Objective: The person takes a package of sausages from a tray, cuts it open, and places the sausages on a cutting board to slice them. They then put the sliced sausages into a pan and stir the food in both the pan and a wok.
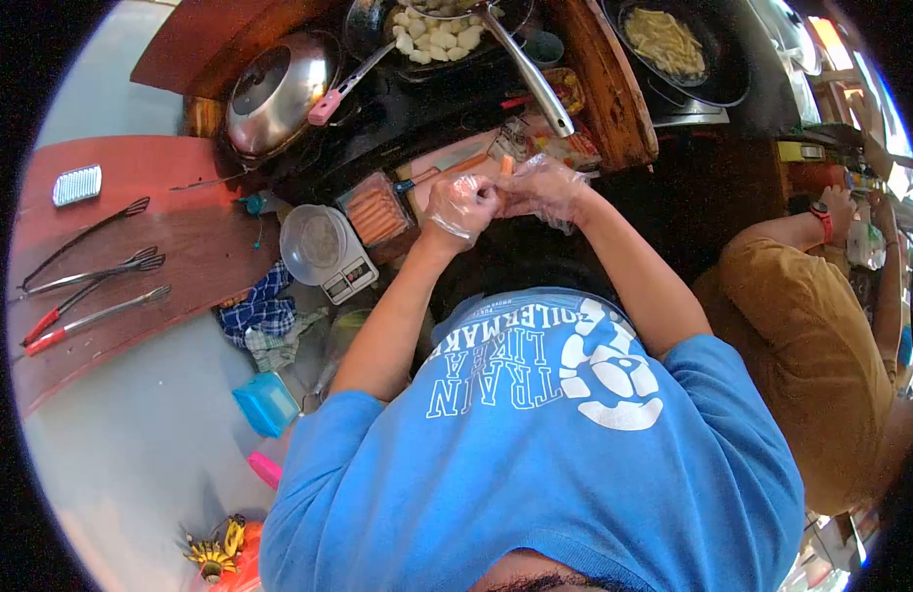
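Note:
Both my hands wear clear plastic gloves and meet in front of my chest. My left hand (463,205) is closed, its fingers curled in; what it holds is hidden. A short orange sausage piece (508,165) sticks up from the closed fingers of my right hand (545,187). Left of my hands is a clear pack of sausages (375,209). Behind them lie a pink cutting board (446,163) and a knife (454,166) with a blue handle. A digital scale (350,280) bears a clear bowl (313,244).
A pan of pale chunks (438,37) with long-handled tools stands at the back. A wok of fries (663,44) is at the back right. Tongs (96,321) and a grater (77,185) lie at the left. Another person (811,345) is at the right.

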`<state>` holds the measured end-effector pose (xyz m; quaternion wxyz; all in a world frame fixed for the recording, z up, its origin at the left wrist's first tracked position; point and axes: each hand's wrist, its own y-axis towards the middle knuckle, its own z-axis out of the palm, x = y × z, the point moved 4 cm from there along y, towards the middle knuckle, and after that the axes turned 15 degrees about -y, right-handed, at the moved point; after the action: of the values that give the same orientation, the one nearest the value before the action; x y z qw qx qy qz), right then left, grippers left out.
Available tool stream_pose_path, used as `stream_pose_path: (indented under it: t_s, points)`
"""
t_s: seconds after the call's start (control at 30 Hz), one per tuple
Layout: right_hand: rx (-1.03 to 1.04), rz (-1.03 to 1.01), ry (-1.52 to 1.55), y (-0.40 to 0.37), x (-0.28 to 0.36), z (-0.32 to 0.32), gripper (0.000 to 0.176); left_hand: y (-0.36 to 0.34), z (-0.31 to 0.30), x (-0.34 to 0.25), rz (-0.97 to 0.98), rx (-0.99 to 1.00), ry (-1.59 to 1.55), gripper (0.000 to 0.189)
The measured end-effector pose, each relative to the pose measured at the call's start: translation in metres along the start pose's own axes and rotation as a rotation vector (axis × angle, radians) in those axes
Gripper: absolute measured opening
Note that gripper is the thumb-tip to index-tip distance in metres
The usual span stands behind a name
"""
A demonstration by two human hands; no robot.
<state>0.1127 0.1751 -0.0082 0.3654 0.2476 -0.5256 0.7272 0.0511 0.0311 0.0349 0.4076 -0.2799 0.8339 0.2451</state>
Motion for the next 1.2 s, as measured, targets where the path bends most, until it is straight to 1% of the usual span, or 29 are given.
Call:
stream_pose_path:
  t_s: [0.03, 0.07, 0.13, 0.17, 0.23, 0.27, 0.3, 0.33, 0.37, 0.4, 0.43, 0.47, 0.5, 0.53, 0.6, 0.63, 0.67, 0.73, 0.8, 0.87, 0.93, 0.97, 1.03, 1.07, 1.13, 1.17, 1.2]
  points:
    - [-0.026, 0.019, -0.002, 0.005, -0.004, -0.001, 0.026, 0.0, 0.001, 0.003, -0.059, -0.02, 0.002, 0.01]
    - [-0.054, 0.037, -0.005, 0.009, -0.007, -0.003, 0.026, 0.0, 0.001, 0.003, -0.058, -0.024, 0.002, 0.01]
    - [-0.056, 0.039, -0.016, 0.014, -0.013, -0.002, 0.025, -0.002, 0.003, 0.009, -0.226, -0.01, -0.092, 0.012]
    - [-0.061, 0.041, -0.023, 0.018, -0.015, -0.002, 0.024, -0.003, 0.004, 0.011, -0.226, -0.015, -0.092, 0.012]
    - [-0.033, 0.044, 0.015, 0.032, -0.032, -0.005, 0.022, -0.01, 0.008, 0.027, -0.273, -0.101, -0.128, 0.016]
    - [-0.007, 0.051, 0.06, 0.036, -0.039, -0.006, 0.02, -0.014, 0.011, 0.042, -0.274, -0.101, -0.131, 0.016]
    - [-0.04, 0.082, 0.051, 0.039, -0.047, -0.013, 0.019, -0.018, 0.011, 0.063, -0.298, -0.105, -0.099, 0.018]
    - [-0.042, 0.088, 0.052, 0.037, -0.048, -0.013, 0.019, -0.016, 0.005, 0.07, -0.324, -0.108, -0.068, 0.02]
    - [-0.113, 0.102, 0.052, 0.035, -0.05, -0.016, 0.023, -0.018, 0.005, 0.083, -0.535, -0.001, -0.124, 0.021]
    - [-0.184, 0.116, 0.051, 0.033, -0.051, -0.02, 0.027, -0.018, 0.003, 0.088, -0.54, 0.001, -0.13, 0.021]
    - [-0.185, 0.124, 0.051, 0.032, -0.052, -0.023, 0.027, -0.012, 0.0, 0.077, -0.365, 0.087, -0.013, 0.022]
    - [-0.14, 0.106, 0.103, 0.031, -0.051, -0.023, 0.028, -0.011, -0.001, 0.069, -0.19, 0.171, 0.104, 0.023]
    - [-0.094, 0.086, 0.155, 0.031, -0.05, -0.022, 0.03, -0.012, 0.004, 0.071, -0.152, 0.19, -0.021, 0.026]
    - [-0.089, 0.087, 0.156, 0.029, -0.047, -0.019, 0.03, -0.009, 0.005, 0.065, -0.156, 0.189, -0.018, 0.026]
    - [0.013, 0.027, 0.21, 0.026, -0.034, -0.009, 0.029, 0.0, 0.008, 0.053, -0.303, 0.315, -0.251, 0.029]
    - [0.01, 0.02, 0.212, 0.026, -0.032, -0.006, 0.029, 0.001, 0.007, 0.052, -0.23, 0.306, -0.265, 0.032]
    - [-0.005, -0.005, 0.204, 0.026, -0.03, -0.004, 0.03, 0.002, 0.006, 0.053, -0.222, 0.311, -0.265, 0.032]
    - [-0.031, -0.037, 0.197, 0.023, -0.024, -0.002, 0.031, 0.007, 0.003, 0.047, -0.117, 0.35, -0.242, 0.025]
    - [-0.017, 0.03, 0.094, 0.02, -0.019, 0.002, 0.03, 0.01, -0.003, 0.038, -0.138, 0.381, -0.269, 0.025]
    - [0.01, 0.018, 0.091, 0.015, -0.011, 0.008, 0.03, 0.011, -0.009, 0.032, -0.166, 0.406, -0.291, 0.025]
    - [0.036, 0.008, 0.089, 0.008, -0.004, 0.015, 0.03, 0.013, -0.011, 0.027, -0.029, 0.456, -0.18, 0.018]
    - [0.028, 0.003, 0.128, 0.004, -0.001, 0.018, 0.032, 0.012, -0.011, 0.029, -0.026, 0.458, -0.179, 0.018]
    - [0.017, -0.005, 0.171, 0.002, -0.001, 0.021, 0.034, 0.011, -0.008, 0.028, 0.018, 0.539, -0.01, 0.013]
    - [0.025, 0.004, 0.209, 0.001, -0.002, 0.022, 0.034, 0.011, -0.01, 0.023, 0.02, 0.543, -0.01, 0.013]
    - [0.03, 0.011, 0.255, 0.006, -0.007, 0.026, 0.034, 0.008, -0.011, 0.011, -0.022, 0.632, -0.126, 0.011]
    - [-0.03, 0.005, 0.114, 0.014, -0.013, 0.027, 0.035, 0.006, -0.01, 0.009, -0.022, 0.64, -0.124, 0.011]
    - [-0.09, 0.0, -0.027, 0.02, -0.019, 0.028, 0.036, 0.005, -0.01, 0.005, 0.08, 0.637, -0.039, 0.01]
